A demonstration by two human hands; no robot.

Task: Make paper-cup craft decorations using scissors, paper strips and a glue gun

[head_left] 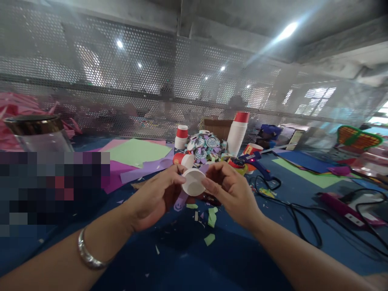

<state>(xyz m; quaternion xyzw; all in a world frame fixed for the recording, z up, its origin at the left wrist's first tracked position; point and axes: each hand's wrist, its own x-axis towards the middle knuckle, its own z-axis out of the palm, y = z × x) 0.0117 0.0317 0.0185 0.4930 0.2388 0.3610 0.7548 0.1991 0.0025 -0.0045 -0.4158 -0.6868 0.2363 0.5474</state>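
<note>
Both my hands meet at the centre over a blue table (188, 258). My left hand (157, 196) and my right hand (232, 190) pinch a small white paper cup (193, 182) between them, its round base facing me. A purple paper strip (181, 201) hangs from under the cup by my left fingers. A silver bracelet (87, 254) sits on my left wrist. Green paper scraps (211, 218) lie on the table just below the hands.
Behind the hands stand stacks of red-and-white cups (239, 131), a pile of decorated cup discs (204, 147), coloured paper sheets (136, 153), a glue gun (257, 161) with black cables (297, 218), a glass jar (38, 133) at left and a perforated metal screen (151, 89).
</note>
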